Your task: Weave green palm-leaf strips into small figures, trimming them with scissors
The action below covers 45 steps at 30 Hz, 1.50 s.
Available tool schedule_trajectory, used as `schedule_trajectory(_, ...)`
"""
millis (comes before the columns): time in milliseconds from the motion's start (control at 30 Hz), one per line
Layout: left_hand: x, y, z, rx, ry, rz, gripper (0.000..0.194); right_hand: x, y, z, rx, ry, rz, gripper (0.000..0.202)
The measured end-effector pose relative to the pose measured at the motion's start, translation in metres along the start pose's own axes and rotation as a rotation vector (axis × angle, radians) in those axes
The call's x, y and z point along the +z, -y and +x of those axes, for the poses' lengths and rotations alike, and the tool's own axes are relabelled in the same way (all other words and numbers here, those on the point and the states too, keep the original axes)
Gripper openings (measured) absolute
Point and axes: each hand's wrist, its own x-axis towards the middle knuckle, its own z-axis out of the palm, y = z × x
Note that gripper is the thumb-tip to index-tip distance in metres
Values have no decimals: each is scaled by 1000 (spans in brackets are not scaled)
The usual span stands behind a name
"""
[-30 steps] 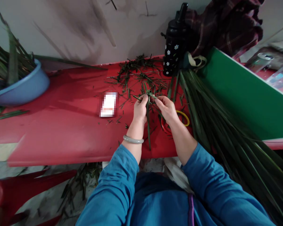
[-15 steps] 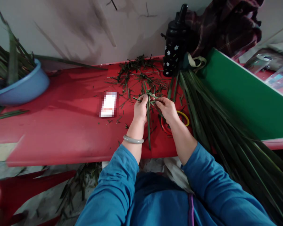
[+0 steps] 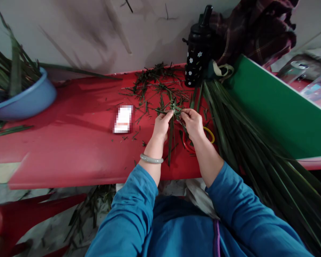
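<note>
Pinching the small, green, knotted piece of leaf strips [image 3: 173, 106] at its near left side with the left hand [image 3: 161, 126], over the smooth red table [image 3: 82, 150]. Grasping a thin strip at its right between thumb and fingers of the right hand [image 3: 194, 125]. Probably midway through threading or tightening a strip; hard to tell which. Seems to call next for a firm left pinch and a gentle, even pull on the strip.

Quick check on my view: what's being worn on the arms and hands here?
Blue long sleeves, creased and ending below the elbows. The left wrist has a smooth, rounded grey bangle; the right wrist has none. No gloves on either hand.
</note>
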Motion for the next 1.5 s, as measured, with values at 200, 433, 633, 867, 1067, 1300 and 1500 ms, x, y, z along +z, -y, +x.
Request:
schedule_trajectory(200, 3, -6, -6, -68, 106, -35, 8, 0, 2, 0, -12, -32, 20, 16)
schedule_trajectory(433, 4, -9, -7, -102, 132, -76, 7, -1, 4, 0, -39, -54, 17, 16)
schedule_trajectory(633, -1, -8, 1, -16, -13, -119, 8, 0, 5, -6, -56, 123, -56, 26)
schedule_trajectory(867, -1, -13, 0, -8, -93, -55, 8, -3, 3, -5, -86, 192, -315, 18)
schedule_trajectory(1067, -1, -19, -2, -51, -92, -74, 8, -6, 8, -6, -200, 111, -627, 24)
schedule_trajectory(1300, -8, -22, 4, 21, -201, -176, 13, -15, 13, -7, -469, -191, -784, 26)
schedule_trajectory(1500, -15, -19, 9, 68, -214, -133, 18, -22, 12, -6, -647, -408, -819, 31)
